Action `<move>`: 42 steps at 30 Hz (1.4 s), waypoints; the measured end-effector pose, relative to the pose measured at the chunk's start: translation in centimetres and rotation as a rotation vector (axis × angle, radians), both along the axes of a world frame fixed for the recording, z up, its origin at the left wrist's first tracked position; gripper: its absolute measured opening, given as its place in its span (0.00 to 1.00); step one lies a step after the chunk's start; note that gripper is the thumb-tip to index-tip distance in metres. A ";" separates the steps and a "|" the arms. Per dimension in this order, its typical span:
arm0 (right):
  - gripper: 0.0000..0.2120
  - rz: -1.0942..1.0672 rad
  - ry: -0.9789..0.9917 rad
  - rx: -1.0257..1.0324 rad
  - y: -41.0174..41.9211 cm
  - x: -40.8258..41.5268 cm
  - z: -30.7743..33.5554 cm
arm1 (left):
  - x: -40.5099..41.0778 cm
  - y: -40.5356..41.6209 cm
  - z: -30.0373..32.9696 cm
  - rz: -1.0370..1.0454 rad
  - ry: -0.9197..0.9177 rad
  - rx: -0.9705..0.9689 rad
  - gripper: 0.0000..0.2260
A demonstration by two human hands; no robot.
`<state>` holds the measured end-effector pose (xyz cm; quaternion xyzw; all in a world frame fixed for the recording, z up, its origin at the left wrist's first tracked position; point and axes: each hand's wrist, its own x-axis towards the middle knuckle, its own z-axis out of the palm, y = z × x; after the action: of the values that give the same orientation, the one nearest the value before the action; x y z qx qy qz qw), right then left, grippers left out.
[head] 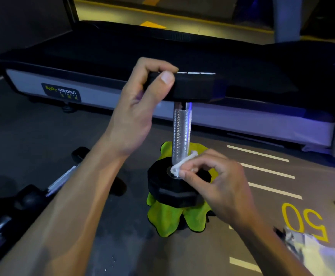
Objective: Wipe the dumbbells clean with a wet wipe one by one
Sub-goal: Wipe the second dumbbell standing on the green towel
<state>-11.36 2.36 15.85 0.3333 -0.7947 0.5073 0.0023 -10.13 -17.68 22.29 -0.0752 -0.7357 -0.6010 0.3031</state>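
dumbbell [181,134]: stands on end on a lime-green cloth [168,218] on the gym floor [122,246], in front of the treadmill base [67,82]; long axis vertical, knurled steel handle between two black heads.
left hand [136,108]: grips rim of the top head, thumb across its front edge, steadying it upright.
right hand [218,176]: pinches a bunched white wet wipe [179,166] in fingertips, rest of fingers curled.
wipe contact: touching foot of handle at the collar, on top of the lower head, handle's right side.
key relation: handle rises straight up from the wipe; right hand is the nearer one to it, so the likely stroke runs upward along or round the shaft.
step, my guess: handle base being cleaned; upper handle not yet judged clean.
other dumbbells [43,188]: lying on floor at left, near, cut by frame edge.
hidden: underside of lower head; far side of handle; top head's face foreshortened.
unclear: crumpled silvery packet [312,250] bottom right, blurred, maybe wipe pack.
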 end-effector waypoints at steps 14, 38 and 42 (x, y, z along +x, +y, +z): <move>0.05 -0.113 0.215 -0.111 -2.1 -0.8 1.7 | -0.2 0.6 0.5 -0.052 -0.058 0.077 0.05; 0.05 -0.209 0.150 -0.213 -3.7 -1.9 2.9 | -0.9 0.7 0.6 -0.012 -0.035 0.138 0.05; 0.04 -0.296 0.114 -0.366 -4.5 -2.2 2.9 | -0.6 0.6 0.4 -0.038 -0.030 0.129 0.05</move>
<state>-13.58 -2.12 18.76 0.2354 -0.7284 0.6173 0.1818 -10.78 -17.12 22.67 -0.0605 -0.6982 -0.6539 0.2850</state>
